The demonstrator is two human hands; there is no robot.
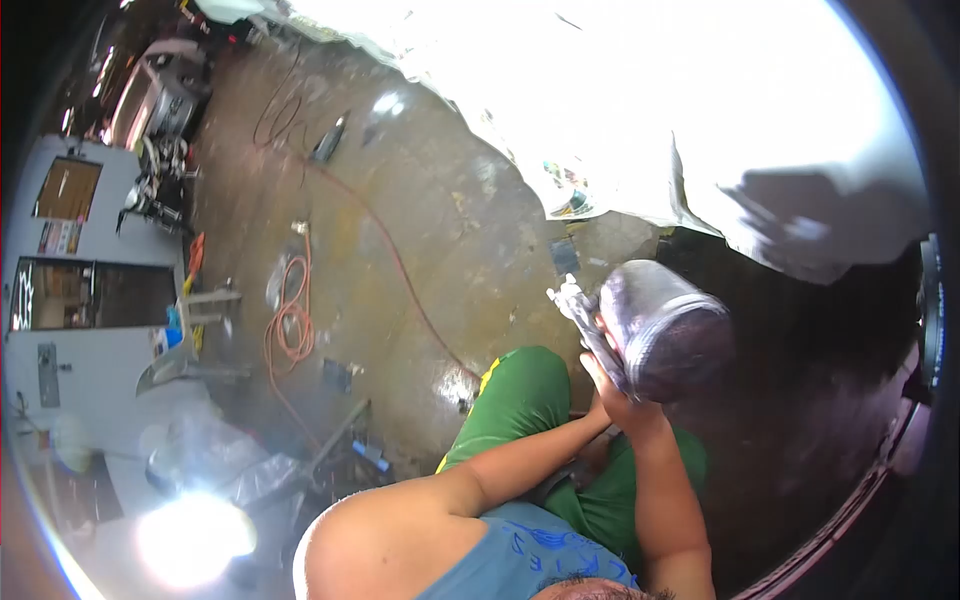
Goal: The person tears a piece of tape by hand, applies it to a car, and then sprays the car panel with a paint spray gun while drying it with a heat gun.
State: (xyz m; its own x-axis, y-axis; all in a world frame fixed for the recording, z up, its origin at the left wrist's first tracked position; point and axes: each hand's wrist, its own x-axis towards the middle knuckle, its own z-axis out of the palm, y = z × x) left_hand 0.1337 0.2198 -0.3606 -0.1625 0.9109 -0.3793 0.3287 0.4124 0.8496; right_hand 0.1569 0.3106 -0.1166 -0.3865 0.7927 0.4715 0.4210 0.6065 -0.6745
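Note:
My right hand (622,392) is closed around a paint spray gun, its fingers wrapped about the grip. The gun's grey body (597,340) ends in pale metal fittings at the upper left. A wide cup (660,330), smeared dark and greyish-purple, sits on its right side. My left forearm crosses in front of my lap, and my left hand (600,413) is mostly hidden behind my right wrist, so its fingers do not show. Both hands are above my green trousers (520,400).
White sheeting (640,110), brightly lit, spans the upper right. A red hose (385,235) crosses the stained floor towards my knee, and an orange hose (292,320) lies coiled at left. A grey bottle-like item (328,140) is farther off. A motorcycle (158,185) stands by the wall.

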